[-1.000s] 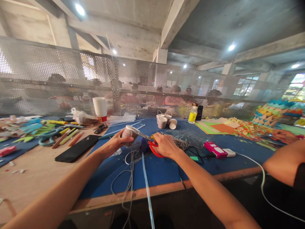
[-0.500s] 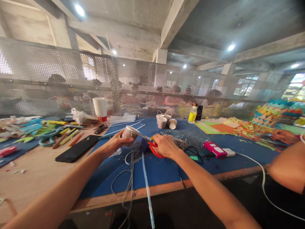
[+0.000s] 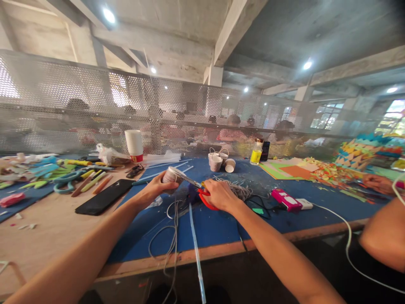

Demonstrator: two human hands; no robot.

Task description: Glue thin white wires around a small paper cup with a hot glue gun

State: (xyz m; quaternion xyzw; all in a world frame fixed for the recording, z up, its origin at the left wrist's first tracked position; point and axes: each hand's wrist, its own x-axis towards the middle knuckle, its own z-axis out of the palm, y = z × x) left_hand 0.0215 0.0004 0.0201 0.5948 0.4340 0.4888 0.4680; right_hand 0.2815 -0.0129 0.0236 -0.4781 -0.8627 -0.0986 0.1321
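My left hand (image 3: 157,188) is wrapped round a small cup (image 3: 171,179) covered in grey cord, its mouth tilted up. In my right hand (image 3: 218,193) are red-handled scissors (image 3: 207,200), whose blades point left and reach the cup's rim. Whether the blades cut anything is too small to tell. Loose grey cord (image 3: 174,240) trails from below the cup over the table's front edge. A clear glue stick (image 3: 196,253) hangs over that edge as well, running down from a dark object under my hands. More grey cord (image 3: 238,190) lies bundled behind my right hand.
Several small cord-wrapped cups (image 3: 215,163) stand at the back, one on its side. To the left are a black phone (image 3: 103,197), blue scissors (image 3: 65,182) and a paper cup stack (image 3: 133,143). A pink device (image 3: 285,199) with a white cable lies right, near another person's arm (image 3: 386,236).
My hands, the cup and the scissors keep nearly the same pose. The view has shifted very slightly. At the right, the other person's arm has moved a little.
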